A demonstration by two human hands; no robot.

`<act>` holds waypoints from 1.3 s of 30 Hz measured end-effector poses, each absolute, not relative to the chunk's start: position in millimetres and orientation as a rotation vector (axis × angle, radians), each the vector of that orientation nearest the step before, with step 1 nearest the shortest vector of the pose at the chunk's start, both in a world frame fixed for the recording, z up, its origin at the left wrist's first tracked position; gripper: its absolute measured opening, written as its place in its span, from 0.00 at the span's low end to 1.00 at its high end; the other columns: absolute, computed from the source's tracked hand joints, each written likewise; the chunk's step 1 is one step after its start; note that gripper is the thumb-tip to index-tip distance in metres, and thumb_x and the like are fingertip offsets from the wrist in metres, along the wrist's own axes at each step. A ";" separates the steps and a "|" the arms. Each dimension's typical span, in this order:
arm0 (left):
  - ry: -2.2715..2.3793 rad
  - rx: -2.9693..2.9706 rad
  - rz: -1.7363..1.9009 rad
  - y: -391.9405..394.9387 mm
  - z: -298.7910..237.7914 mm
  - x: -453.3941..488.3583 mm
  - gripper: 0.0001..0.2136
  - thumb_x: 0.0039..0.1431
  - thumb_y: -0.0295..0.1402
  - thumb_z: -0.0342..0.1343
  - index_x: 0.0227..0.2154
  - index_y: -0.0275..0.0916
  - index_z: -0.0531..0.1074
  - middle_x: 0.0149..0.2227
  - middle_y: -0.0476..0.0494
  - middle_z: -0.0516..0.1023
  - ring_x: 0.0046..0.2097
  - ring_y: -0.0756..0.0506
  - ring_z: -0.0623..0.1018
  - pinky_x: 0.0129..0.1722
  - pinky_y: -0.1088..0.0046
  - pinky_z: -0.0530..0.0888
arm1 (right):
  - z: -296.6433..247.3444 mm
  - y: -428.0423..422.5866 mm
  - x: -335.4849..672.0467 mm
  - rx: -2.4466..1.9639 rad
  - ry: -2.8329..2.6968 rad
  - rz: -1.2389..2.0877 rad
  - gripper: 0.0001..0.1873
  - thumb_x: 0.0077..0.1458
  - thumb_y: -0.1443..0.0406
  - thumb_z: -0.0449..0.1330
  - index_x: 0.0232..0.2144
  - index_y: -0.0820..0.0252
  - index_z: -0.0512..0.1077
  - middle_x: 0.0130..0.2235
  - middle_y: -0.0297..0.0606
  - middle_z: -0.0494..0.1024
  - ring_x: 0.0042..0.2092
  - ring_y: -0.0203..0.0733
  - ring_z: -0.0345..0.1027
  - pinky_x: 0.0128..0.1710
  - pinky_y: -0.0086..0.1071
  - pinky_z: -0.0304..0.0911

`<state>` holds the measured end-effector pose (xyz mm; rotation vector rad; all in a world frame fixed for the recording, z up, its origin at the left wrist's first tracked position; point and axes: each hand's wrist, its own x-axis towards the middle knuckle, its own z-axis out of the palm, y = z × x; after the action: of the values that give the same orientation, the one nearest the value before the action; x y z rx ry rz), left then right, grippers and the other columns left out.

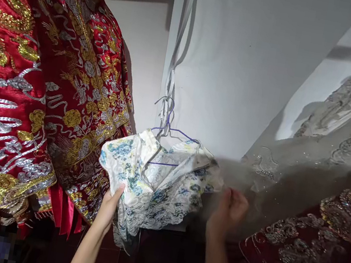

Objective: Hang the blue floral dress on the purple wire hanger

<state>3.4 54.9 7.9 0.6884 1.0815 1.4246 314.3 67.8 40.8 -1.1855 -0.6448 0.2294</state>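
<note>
A short white blouse (164, 197) with blue and yellow-green flowers hangs on a purple wire hanger (168, 126) in the middle of the view. Its front lies open at the neck, showing the hanger's lower bar. My left hand (111, 206) grips the blouse at its left side, thumb on the front and fingers behind the cloth. Just off the blouse's right sleeve is my right hand (228, 211), raised and blurred by motion. Its fingers look curled, but whether anything is between them is unclear.
White straps (175, 59) run down the wall to the hanger hook. A red jacket (91, 89) with gold and silver embroidery hangs close on the left. Sheer beaded pale fabric (322, 144) and a dark red beaded garment (310, 250) fill the right.
</note>
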 end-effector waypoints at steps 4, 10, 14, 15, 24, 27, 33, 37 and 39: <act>1.059 0.658 1.411 49.0 14.5 10.8 0.22 0.59 0.39 0.62 0.56 0.42 0.71 0.55 0.39 0.77 0.60 0.40 0.73 0.64 0.61 0.66 | -3.2 41.5 241.4 -1.233 -1.011 0.600 0.17 0.62 0.49 0.54 0.33 0.55 0.69 0.31 0.37 0.72 0.33 0.45 0.67 0.33 0.36 0.63; 1.019 0.667 1.330 40.0 22.8 17.7 0.21 0.58 0.39 0.62 0.54 0.42 0.71 0.53 0.38 0.79 0.55 0.38 0.78 0.60 0.57 0.71 | 8.9 49.9 176.3 -1.062 -1.307 1.232 0.25 0.58 0.42 0.54 0.27 0.56 0.67 0.23 0.32 0.68 0.25 0.38 0.60 0.26 0.31 0.57; 1.128 0.733 1.383 36.0 20.1 -1.0 0.18 0.59 0.40 0.60 0.50 0.41 0.71 0.54 0.38 0.77 0.56 0.37 0.76 0.59 0.57 0.71 | 26.0 46.8 182.8 -0.950 -1.364 1.328 0.23 0.59 0.46 0.56 0.25 0.58 0.67 0.21 0.29 0.64 0.23 0.34 0.57 0.25 0.29 0.54; 1.213 0.780 1.480 34.8 18.2 -5.7 0.18 0.59 0.40 0.60 0.51 0.41 0.70 0.54 0.37 0.76 0.57 0.37 0.75 0.60 0.56 0.69 | 26.6 44.0 184.8 -0.954 -1.334 1.339 0.23 0.59 0.47 0.57 0.25 0.59 0.68 0.20 0.29 0.64 0.23 0.33 0.56 0.24 0.29 0.53; 1.244 1.610 1.394 19.3 -0.1 43.0 0.11 0.60 0.36 0.57 0.46 0.46 0.69 0.42 0.42 0.75 0.47 0.39 0.76 0.50 0.62 0.72 | 16.9 35.8 193.4 -1.040 -1.325 1.397 0.24 0.56 0.48 0.59 0.19 0.59 0.70 0.15 0.29 0.62 0.19 0.33 0.53 0.21 0.29 0.48; 1.177 1.648 1.331 28.0 0.0 66.5 0.03 0.63 0.36 0.53 0.38 0.45 0.68 0.33 0.46 0.73 0.38 0.42 0.75 0.41 0.66 0.72 | 23.1 39.3 203.9 -1.030 -1.414 1.435 0.23 0.57 0.49 0.59 0.20 0.59 0.72 0.15 0.30 0.64 0.19 0.34 0.55 0.22 0.29 0.51; 1.061 1.828 1.237 39.9 7.2 79.3 0.08 0.66 0.35 0.48 0.30 0.43 0.64 0.31 0.45 0.69 0.35 0.43 0.71 0.37 0.66 0.69 | 64.0 67.2 229.8 -1.058 -1.245 1.442 0.18 0.57 0.53 0.58 0.26 0.60 0.75 0.16 0.30 0.67 0.17 0.32 0.52 0.19 0.29 0.46; 1.033 1.908 1.162 40.4 2.9 82.4 0.08 0.66 0.34 0.48 0.29 0.43 0.62 0.31 0.45 0.68 0.35 0.43 0.70 0.36 0.66 0.68 | 126.3 100.7 234.4 -0.960 -1.189 1.260 0.17 0.55 0.53 0.61 0.28 0.62 0.76 0.16 0.28 0.66 0.17 0.31 0.50 0.18 0.29 0.44; 1.049 1.949 1.113 43.2 0.0 80.4 0.08 0.65 0.33 0.48 0.29 0.43 0.61 0.30 0.45 0.68 0.34 0.43 0.70 0.35 0.66 0.67 | 155.6 107.8 229.1 -0.915 -1.191 1.172 0.16 0.55 0.55 0.61 0.28 0.62 0.76 0.16 0.28 0.67 0.18 0.30 0.52 0.19 0.28 0.46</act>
<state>80.4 43.2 0.0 1.9487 1.0489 1.1134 229.1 107.8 155.6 -0.9150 -1.1914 1.1717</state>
